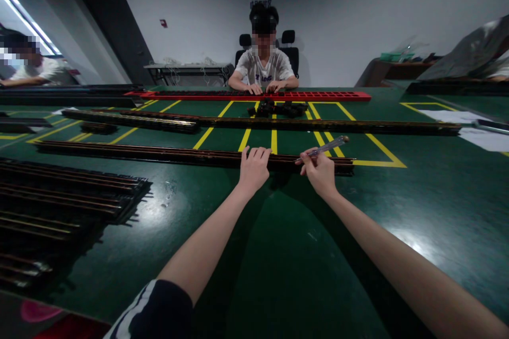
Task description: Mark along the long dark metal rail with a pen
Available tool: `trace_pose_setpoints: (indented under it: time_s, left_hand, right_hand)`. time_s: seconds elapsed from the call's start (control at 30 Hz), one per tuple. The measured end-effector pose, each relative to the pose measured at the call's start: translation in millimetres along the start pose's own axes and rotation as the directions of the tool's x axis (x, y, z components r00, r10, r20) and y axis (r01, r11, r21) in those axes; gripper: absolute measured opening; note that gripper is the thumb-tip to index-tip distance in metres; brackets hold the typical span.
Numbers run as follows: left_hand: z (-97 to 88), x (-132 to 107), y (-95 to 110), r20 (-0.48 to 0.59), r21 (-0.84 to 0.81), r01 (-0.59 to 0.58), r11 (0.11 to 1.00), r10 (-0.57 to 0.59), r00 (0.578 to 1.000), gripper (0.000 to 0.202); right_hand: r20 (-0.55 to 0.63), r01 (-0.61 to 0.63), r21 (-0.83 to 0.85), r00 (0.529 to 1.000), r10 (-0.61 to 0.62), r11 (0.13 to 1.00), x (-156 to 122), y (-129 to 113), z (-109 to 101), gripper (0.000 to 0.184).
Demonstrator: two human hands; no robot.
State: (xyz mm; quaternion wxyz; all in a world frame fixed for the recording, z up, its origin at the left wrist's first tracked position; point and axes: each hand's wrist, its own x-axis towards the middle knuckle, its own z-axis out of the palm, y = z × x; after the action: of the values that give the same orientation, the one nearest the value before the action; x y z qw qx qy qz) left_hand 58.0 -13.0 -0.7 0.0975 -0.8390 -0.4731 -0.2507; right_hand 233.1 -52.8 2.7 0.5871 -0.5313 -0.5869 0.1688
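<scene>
A long dark strip (186, 156) with thin copper-coloured lines is laid across the green bench (429, 196), on the near side of a 2nd row of strips (330, 125). Both hands are placed at its right half. The left hand (254, 168) is laid over it with fingers bent forward and slightly parted; whether the strip is gripped or merely steadied cannot be made out. By the right hand (321, 172), closed to a pinch, a slim clear-bodied tool (328, 146) is held aslant between thumb and fingers, its lower end pointed down toward the strip; whether contact is made cannot be told.

The strip is judged to be light for its length and fairly stiff over short spans, though some sag or twist might be expected if it were lifted by 1 end alone. Its glossy surface is likely to be a little slippery. The copper-coloured lines look easily bent or scratched, so pressure is better put on the dark long edges. For lifting, 2 holds set well apart are advised; for steadying, a light press beside the tool should be enough.
</scene>
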Motion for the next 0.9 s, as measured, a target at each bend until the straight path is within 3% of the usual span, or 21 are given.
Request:
trace_pose_setpoints:
  time_s: [0.4, 0.9]
  left_hand:
    - [2.9, 0.7, -5.3, 0.017, -0.110, -0.049, 0.993, 0.051, 0.999, 0.040]
    - [8.8, 2.1, -4.3, 0.048, -0.019, -0.017, 1.000, 0.018, 0.999, 0.040]
  right_hand:
    - [0.007, -0.010, 0.023, 1.000, 0.010, 1.000, 0.1, 3.3, 1.4, 0.040]
    - [0.035, 0.011, -0.007, 0.999, -0.011, 1.000, -0.3, 2.9, 0.7, 0.039]
